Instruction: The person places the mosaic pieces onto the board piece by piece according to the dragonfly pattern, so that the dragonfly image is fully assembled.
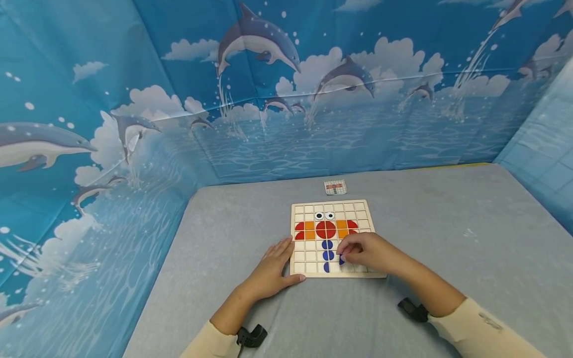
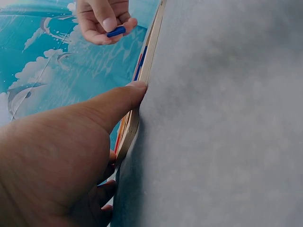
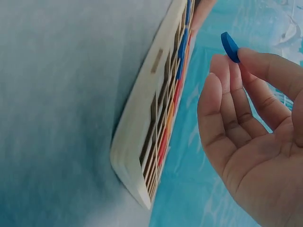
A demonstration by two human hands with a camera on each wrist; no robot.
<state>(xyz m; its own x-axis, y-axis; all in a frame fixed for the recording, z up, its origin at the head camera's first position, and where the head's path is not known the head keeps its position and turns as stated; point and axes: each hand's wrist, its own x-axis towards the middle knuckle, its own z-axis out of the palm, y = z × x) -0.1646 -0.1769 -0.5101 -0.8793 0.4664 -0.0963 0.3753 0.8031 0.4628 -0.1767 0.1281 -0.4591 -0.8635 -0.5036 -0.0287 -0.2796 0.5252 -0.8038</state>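
Note:
A wooden grid board (image 1: 310, 257) lies on the grey table. On it are two eye pieces (image 1: 324, 216), a red circle (image 1: 326, 229), orange squares (image 1: 309, 229), red quarter pieces and a column of blue pieces (image 1: 328, 255). My right hand (image 1: 366, 249) pinches a small blue piece (image 3: 230, 47) between thumb and finger, above the board just right of the lowest blue piece. The left hand (image 1: 270, 271) rests at the board's near left corner, its thumb (image 2: 128, 96) on the near edge and its fingers along the left side.
Beyond the board lies a small pattern card (image 1: 335, 187). A dolphin-printed curtain (image 1: 268, 134) hangs behind the table and along its left side. Each wrist wears a black camera mount (image 1: 251, 336).

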